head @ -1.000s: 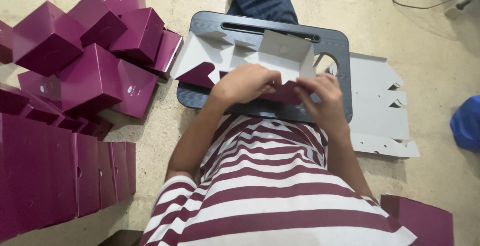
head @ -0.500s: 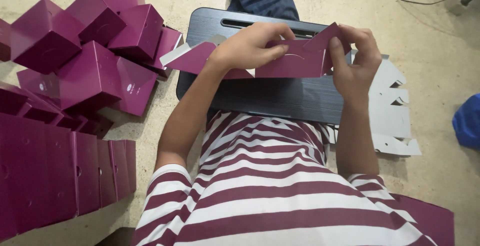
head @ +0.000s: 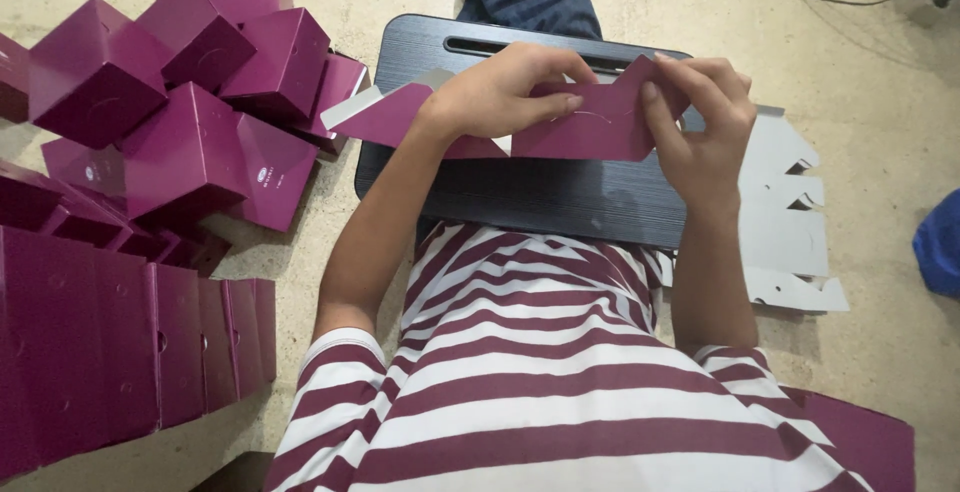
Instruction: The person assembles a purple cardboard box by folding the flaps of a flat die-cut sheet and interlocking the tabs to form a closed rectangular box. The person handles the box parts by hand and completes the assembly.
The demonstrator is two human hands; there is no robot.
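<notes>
The left hand (head: 500,92) and right hand (head: 705,117) pinch opposite ends of a purple carton blank (head: 590,122), closed on it above the dark lap tray (head: 560,197). The blank sits slightly lower than half a second ago. Assembled purple boxes (head: 190,82) lie left; flat white-backed blanks (head: 790,222) right.

left hand (head: 500,92) hides part of the purple carton (head: 590,122).

both hands (head: 600,102) grip a purple carton blank (head: 590,127).
</notes>
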